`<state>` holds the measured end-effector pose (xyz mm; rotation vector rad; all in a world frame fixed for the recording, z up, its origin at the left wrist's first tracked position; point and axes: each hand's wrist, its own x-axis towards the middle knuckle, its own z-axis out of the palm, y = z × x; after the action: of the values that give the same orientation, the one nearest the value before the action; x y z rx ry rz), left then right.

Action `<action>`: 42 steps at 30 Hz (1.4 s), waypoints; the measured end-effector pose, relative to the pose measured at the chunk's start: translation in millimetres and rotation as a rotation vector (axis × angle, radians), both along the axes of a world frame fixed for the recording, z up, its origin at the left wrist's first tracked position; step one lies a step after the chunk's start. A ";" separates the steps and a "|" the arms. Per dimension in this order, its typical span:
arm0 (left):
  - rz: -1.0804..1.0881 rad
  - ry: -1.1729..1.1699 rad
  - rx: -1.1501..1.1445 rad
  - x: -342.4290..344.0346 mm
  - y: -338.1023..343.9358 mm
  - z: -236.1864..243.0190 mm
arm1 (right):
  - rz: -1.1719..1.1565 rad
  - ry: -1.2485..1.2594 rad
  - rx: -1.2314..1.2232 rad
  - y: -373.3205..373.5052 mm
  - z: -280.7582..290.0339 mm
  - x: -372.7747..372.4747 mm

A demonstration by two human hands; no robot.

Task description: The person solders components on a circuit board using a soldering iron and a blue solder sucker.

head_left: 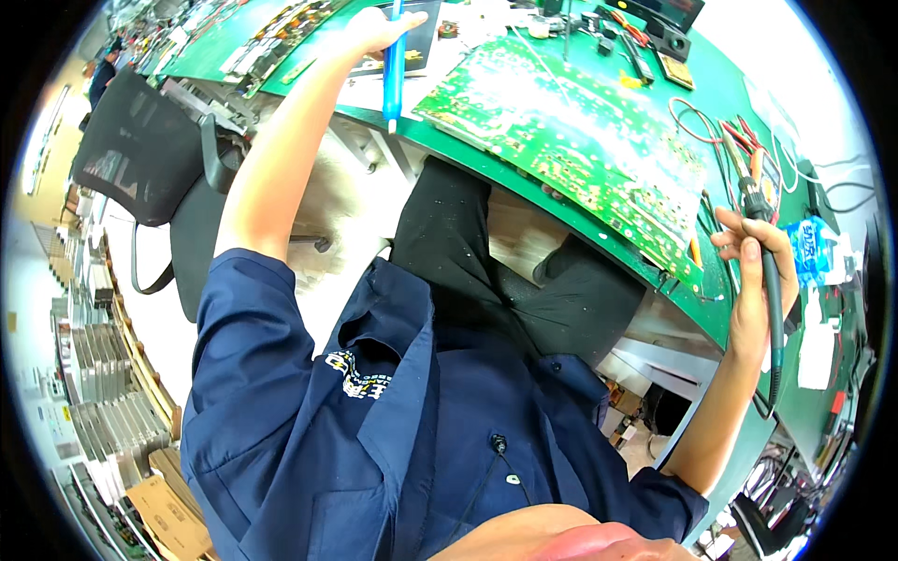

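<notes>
A large green circuit board (552,154) lies at a slant along the front edge of the green table, its solder side up and glare across its middle. At the far left, my left hand (374,32) is closed round a blue solder sucker (394,86), whose pale tip points down toward me just left of the board. On the right side, my right hand (769,259) grips a soldering iron (754,204) with a dark handle. The iron's metal tip points away from me, beyond the board's right edge, and its cable hangs down past my wrist.
Red test leads (744,134) and a multimeter (770,180) lie beyond the iron. A blue plastic package (810,251) stands right of my right hand. Several boards (285,42) sit at the far left. A black chair (140,150) stands left of the table.
</notes>
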<state>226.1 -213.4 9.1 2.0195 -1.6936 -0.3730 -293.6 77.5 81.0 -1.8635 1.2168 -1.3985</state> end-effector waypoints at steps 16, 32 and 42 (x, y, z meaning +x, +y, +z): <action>-0.815 -0.077 -0.572 -175.7 146.1 47.4 | -0.171 0.072 0.028 -26.2 -21.7 -35.0; -0.970 0.084 -0.209 -263.8 146.6 42.1 | 0.094 0.076 0.190 -63.4 -7.0 -75.5; -0.920 0.333 -0.403 -282.8 143.8 20.0 | -0.230 -0.169 0.292 -70.4 -31.5 -67.1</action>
<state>-56.7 -69.6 29.1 0.7585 -2.1532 -0.5611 -360.7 7.1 49.5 -1.4159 1.4931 -1.3773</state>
